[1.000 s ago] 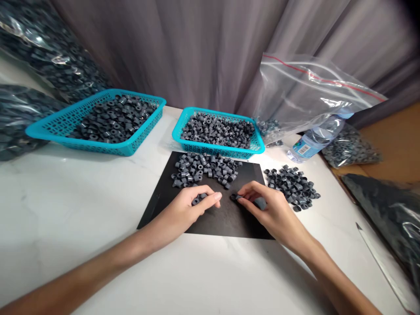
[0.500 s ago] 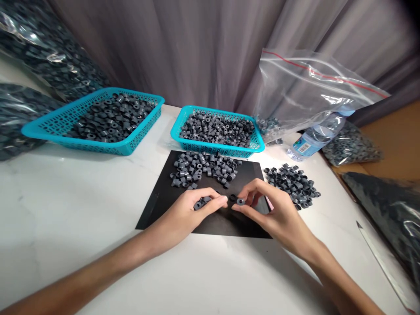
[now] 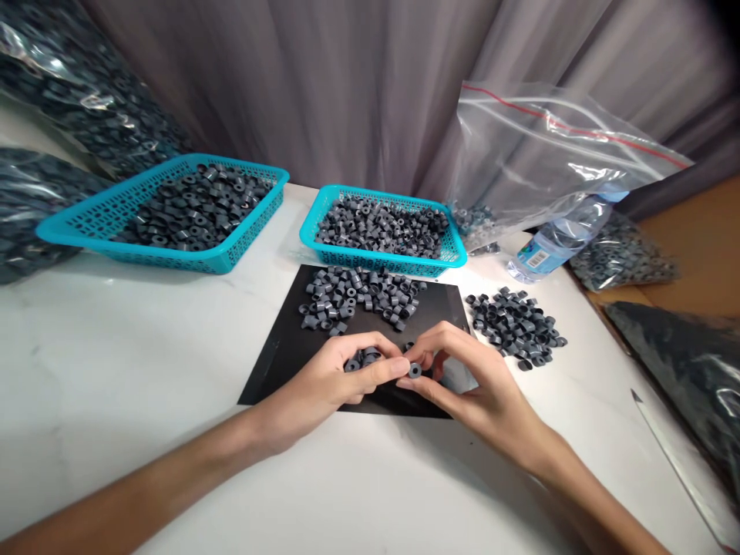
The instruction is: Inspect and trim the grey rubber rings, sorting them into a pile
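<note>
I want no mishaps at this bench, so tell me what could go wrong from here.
1. The left grip cradles several gray parts at once; one could slip out.
2. The right grip has a small ring at its fingertips; it might drop onto the black mat and be confused with the pile on it.
3. The loose heap right of the mat has no basket around it; a nudge might scatter it.

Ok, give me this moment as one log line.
left hand: holds several grey pieces | right hand: pinches one grey ring | position: close together over black mat | nearby: loose pile, turquoise baskets beyond
</note>
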`<state>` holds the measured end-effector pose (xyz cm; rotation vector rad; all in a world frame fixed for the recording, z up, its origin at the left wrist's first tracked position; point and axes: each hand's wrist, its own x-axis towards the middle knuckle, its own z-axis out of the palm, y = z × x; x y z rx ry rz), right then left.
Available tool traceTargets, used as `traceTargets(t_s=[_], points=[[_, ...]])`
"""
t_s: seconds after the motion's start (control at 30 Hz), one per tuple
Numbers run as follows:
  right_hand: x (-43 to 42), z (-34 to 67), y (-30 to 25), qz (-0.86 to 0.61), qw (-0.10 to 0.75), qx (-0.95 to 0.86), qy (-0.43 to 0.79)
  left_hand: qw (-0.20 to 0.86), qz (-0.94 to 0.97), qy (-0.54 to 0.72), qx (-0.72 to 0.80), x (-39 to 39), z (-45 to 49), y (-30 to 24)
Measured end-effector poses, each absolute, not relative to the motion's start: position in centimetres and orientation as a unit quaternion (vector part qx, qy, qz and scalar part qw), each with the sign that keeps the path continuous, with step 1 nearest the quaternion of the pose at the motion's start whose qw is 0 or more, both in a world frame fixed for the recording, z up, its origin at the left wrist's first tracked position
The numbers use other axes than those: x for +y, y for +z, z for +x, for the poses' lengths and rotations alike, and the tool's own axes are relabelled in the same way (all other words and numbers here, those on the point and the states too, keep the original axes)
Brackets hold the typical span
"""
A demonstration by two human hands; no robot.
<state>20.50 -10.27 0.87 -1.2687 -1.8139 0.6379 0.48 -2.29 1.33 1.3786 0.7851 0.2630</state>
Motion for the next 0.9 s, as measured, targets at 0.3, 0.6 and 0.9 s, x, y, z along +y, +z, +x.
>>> traceTargets(t_s=[0.3, 0.6, 0.9], points=[[-10.59, 20.52, 1.29, -0.512, 0.413, -0.701, 0.276, 0.742, 0.583, 0.111, 0.311, -2.25, 0.44, 1.37], [-10.8, 20.52, 1.48, -0.501, 0.433, -0.699, 0.27, 0.757, 0.576, 0.104, 0.289, -2.17, 0.4, 1.5], [-10.89, 20.48, 1.61, -0.503, 0.435, -0.694, 0.277, 0.763, 0.581, 0.095, 0.268, -2.25, 0.61, 1.44]])
